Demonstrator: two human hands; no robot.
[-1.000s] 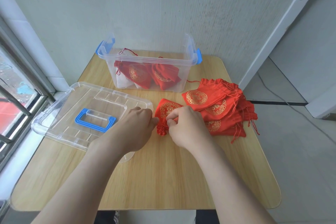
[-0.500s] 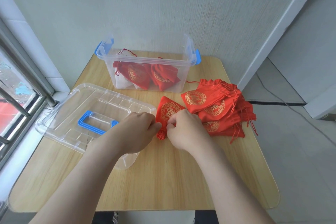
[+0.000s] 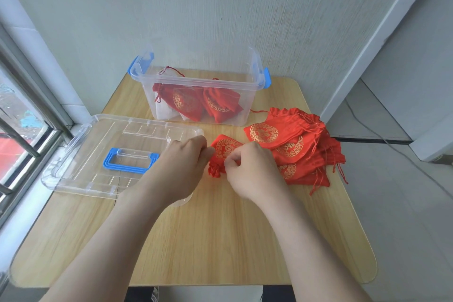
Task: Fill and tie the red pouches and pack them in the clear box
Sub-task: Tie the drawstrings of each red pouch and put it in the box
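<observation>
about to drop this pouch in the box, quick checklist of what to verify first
1. Grip: left hand and right hand both pinch the pouch at its neck: ok.
2. Neck gathered shut: ok.
3. Knot tied: cannot tell, the fingers hide it.
4. Clear box open, lid lying on the table: ok.
5. Room above the two packed pouches: ok.
</observation>
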